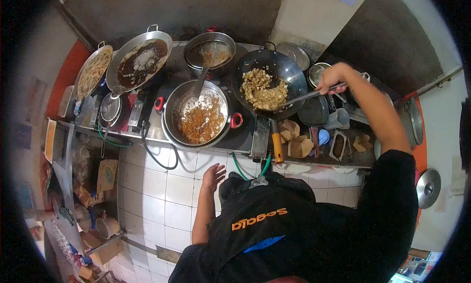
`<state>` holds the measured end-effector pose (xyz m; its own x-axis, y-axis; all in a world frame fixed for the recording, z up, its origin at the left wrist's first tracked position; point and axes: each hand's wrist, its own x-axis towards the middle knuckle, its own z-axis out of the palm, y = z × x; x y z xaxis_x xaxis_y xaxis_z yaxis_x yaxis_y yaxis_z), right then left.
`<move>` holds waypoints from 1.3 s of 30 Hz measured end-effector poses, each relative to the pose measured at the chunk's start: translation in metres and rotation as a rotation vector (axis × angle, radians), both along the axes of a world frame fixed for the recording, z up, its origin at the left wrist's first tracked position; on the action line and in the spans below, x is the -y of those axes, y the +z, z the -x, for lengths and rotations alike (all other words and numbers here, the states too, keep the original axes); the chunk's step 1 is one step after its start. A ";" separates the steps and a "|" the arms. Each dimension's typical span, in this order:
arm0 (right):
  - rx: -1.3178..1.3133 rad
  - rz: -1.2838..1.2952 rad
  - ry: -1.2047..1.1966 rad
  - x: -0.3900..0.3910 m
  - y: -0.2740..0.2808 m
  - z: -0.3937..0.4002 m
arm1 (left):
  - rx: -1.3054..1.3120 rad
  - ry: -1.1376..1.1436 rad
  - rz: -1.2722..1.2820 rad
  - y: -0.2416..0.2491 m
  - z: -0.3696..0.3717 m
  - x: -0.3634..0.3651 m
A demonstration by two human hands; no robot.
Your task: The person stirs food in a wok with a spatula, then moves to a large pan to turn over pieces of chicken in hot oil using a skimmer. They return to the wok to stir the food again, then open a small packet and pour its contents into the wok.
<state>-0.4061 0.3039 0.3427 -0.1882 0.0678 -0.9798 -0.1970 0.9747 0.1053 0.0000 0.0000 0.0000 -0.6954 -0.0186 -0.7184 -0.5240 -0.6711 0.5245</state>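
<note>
My right hand (332,78) grips the long handle of a metal spatula (300,98) whose blade rests in the black wok (289,72) holding a heap of chopped, pale yellow-brown food (262,89). My left hand (213,176) hangs free with fingers spread in front of the white-tiled counter face, below a wide steel pan of browned crumbly food (202,120) with red handles. It touches nothing.
At the back stand a wok of dark oil (142,62), a strainer pot (210,52), a flat tray of food (92,72) and several lids. Folded brown paper boxes (300,146) lie on the counter at right. Green hoses (240,169) hang at the counter edge.
</note>
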 end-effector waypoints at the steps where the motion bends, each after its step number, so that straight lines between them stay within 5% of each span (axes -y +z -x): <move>1: -0.066 0.154 -0.134 -0.010 -0.013 -0.010 | -0.004 0.023 -0.013 0.000 0.001 -0.006; 5: -0.198 0.550 -0.608 -0.028 -0.063 -0.027 | -0.044 0.055 0.027 0.011 0.015 0.013; 9: -0.334 0.647 -0.646 -0.047 -0.069 -0.026 | -0.023 0.036 0.043 0.007 0.025 0.007; 11: -0.581 0.574 -0.464 -0.026 -0.097 -0.046 | -0.026 0.032 0.038 0.005 0.028 0.005; 13: -0.813 0.550 0.099 -0.003 -0.166 -0.078 | -0.019 0.021 0.028 0.003 0.025 -0.001; 15: -0.951 0.691 0.057 -0.006 -0.202 -0.124 | 0.025 0.016 0.042 0.005 0.034 -0.005; 18: -0.861 0.544 0.155 -0.031 -0.163 -0.129 | 0.010 0.033 0.012 0.000 0.038 -0.007; 22: -0.930 0.536 -0.155 0.003 -0.150 -0.115 | -0.021 0.008 -0.013 -0.001 0.040 -0.011; 25: -0.907 0.610 -0.034 0.000 -0.152 -0.113 | -0.036 -0.020 0.006 0.009 0.045 -0.013; 29: -0.872 0.262 0.358 -0.055 -0.138 -0.052 | -0.029 -0.033 0.032 0.004 0.052 -0.018; 31: -1.003 0.271 0.120 -0.045 -0.120 -0.017 | -0.067 -0.060 0.038 0.015 0.059 -0.025; 33: -0.998 0.286 0.271 -0.053 -0.118 0.038 | -0.119 -0.105 0.010 0.023 0.066 -0.030; 37: -0.652 0.147 0.125 -0.022 0.033 0.023 | -0.098 -0.081 0.025 0.031 0.062 -0.030; 39: -0.570 0.045 0.226 -0.018 0.058 0.022 | -0.058 -0.054 0.020 0.018 0.051 -0.026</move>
<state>-0.4278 0.3216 0.4009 -0.6883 -0.0738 -0.7216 -0.3241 0.9213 0.2149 -0.0511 0.0257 0.0181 -0.7363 0.0062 -0.6766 -0.5274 -0.6317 0.5682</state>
